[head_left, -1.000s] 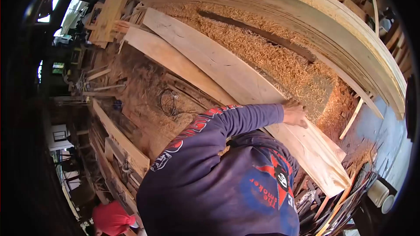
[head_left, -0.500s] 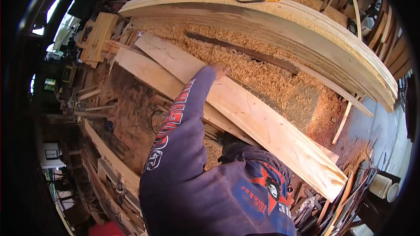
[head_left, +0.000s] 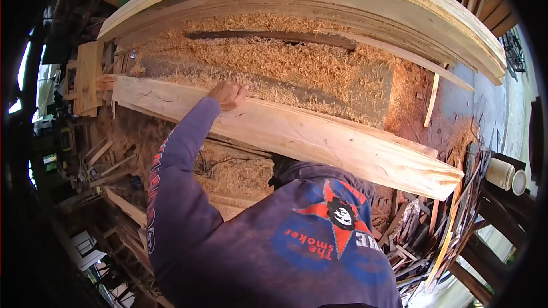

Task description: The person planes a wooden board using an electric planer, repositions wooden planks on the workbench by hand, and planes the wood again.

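Observation:
My left hand (head_left: 229,94) is curled over the far edge of a long, pale wooden board (head_left: 319,140), fingers bent and thumb side toward the right. The board lies crosswise in front of my body, its right end lower in view. Pencil-like dark marks show on its face. Beneath it, a second board (head_left: 419,146) sticks out along the far side at right, mostly covered. My right hand does not show; the right side of my sweatshirt (head_left: 337,222) ends against the board.
Wood shavings (head_left: 274,60) cover the surface beyond, with a dark wooden strip (head_left: 274,37) among them. A stack of long curved planks (head_left: 319,0) spans the far side. Scrap sticks (head_left: 408,222) pile up at right near a white bucket (head_left: 500,174). More boards (head_left: 88,77) stand at left.
The top board has swung nearer to level across the view, now covering most of the lower board. My left hand stays on its far edge. The view has shifted; the yellow tape measure has left it.

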A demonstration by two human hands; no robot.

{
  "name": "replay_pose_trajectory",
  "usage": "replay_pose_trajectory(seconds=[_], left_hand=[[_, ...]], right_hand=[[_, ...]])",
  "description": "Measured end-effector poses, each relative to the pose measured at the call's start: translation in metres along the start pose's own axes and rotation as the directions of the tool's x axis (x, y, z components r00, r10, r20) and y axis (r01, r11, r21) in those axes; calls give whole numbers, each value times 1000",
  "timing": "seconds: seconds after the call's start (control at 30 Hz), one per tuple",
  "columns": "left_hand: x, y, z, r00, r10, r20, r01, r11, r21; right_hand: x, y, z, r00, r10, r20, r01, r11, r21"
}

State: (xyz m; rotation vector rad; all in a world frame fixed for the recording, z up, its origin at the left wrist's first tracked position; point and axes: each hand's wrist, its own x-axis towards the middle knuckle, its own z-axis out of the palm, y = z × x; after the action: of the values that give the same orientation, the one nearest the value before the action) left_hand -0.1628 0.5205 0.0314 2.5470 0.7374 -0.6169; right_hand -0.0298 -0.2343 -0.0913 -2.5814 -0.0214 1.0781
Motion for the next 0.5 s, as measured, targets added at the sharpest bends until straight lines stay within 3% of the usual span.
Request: replay_pose_trajectory(seconds=[0.07,0.1,0.13,0.23,0.37,0.4,0.47,0.5], left_hand=[[4,-18,14,999,-18,-51,28,980,195],[5,-18,13,953,108,-284,-60,983,174],[5,-12,2,833,211,-512,-142,975,172],[13,48,-9,866,255,-431,-199,965,171],[19,122,92,867,266,-421,-199,960,197],[7,143,117,864,268,-427,-179,955,236],[-12,174,134,826,212,-522,-175,977,119],[-24,191,142,823,203,-530,-193,978,76]], right_hand=[[-1,6,1,1000,8,4,-8,1000,17],[1,5,2,1000,14,6,-14,999,34],[1,4,3,1000,19,5,-19,998,55],[-6,1,-6,999,45,1,-44,986,161],[-41,-8,-37,991,129,-18,-113,920,374],[-52,-8,-47,994,102,-36,-80,919,386],[-66,3,-72,991,-65,-120,100,944,315],[-81,1,-83,971,-137,-196,173,969,177]])
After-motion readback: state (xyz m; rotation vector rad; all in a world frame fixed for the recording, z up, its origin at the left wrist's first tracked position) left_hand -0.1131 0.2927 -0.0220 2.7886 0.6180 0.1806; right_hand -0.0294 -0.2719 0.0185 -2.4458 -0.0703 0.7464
